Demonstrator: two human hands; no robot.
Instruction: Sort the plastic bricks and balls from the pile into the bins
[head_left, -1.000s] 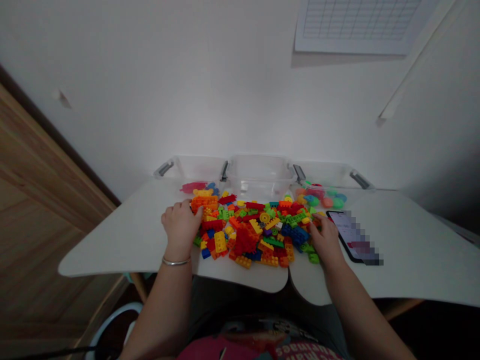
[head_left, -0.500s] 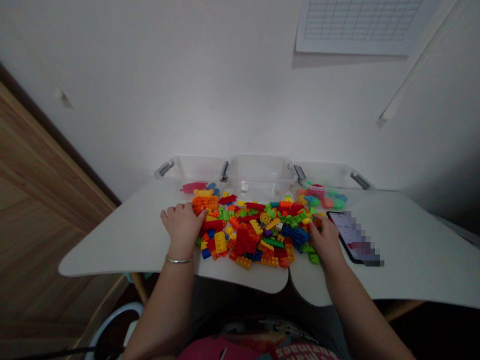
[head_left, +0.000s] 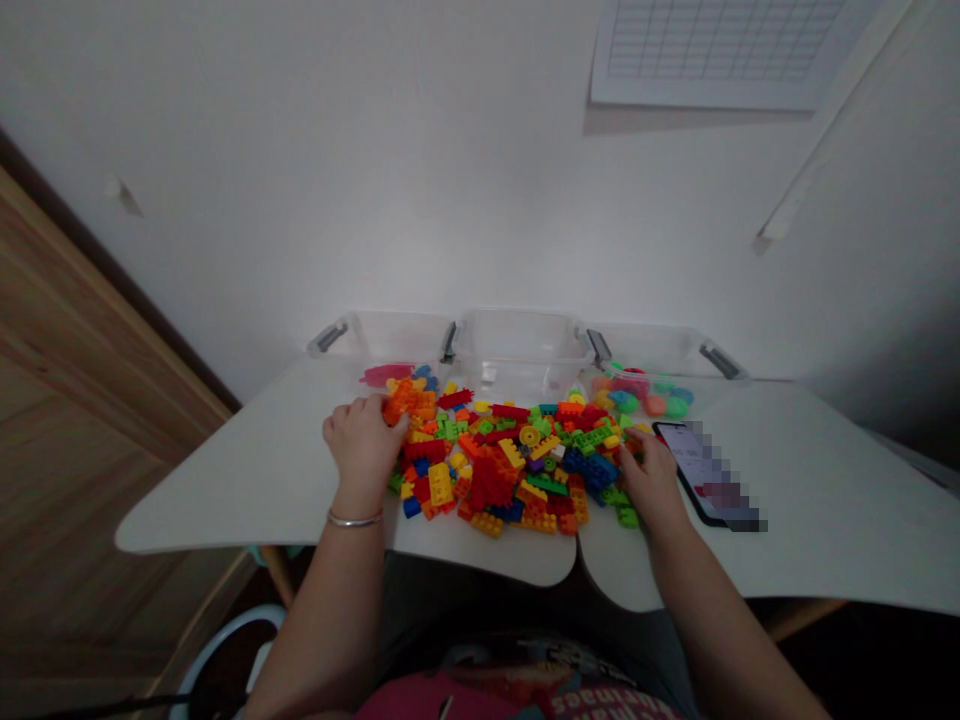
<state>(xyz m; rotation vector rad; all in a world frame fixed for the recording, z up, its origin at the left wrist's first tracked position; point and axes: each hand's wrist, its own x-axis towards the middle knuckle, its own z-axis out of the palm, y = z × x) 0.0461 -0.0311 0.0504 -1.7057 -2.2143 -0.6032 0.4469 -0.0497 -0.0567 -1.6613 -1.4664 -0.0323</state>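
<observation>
A heap of colourful toy building bricks (head_left: 491, 475) lies on the white table, with red, yellow, green, blue and orange pieces mixed together. At its left edge, my left hand (head_left: 362, 440) grips an orange building brick (head_left: 409, 400) between thumb and fingers; the brick is tilted up, with its studded, notched side showing. My right hand (head_left: 654, 478) rests at the right edge of the heap, thumb and fingers apart, near green bricks (head_left: 628, 517) and a blue brick (head_left: 592, 468). Its fingertips touch the heap's edge, and I see nothing held in it.
Three clear plastic boxes stand against the wall: the left box (head_left: 397, 330) holds a few pieces, the middle box (head_left: 525, 335) shows none, and the right box (head_left: 660, 345) holds colourful rounded pieces. A phone (head_left: 701, 480) lies right of my right hand.
My left hand has closed on the orange brick and turned it upward at the left of the heap. The right hand stays where it was.
</observation>
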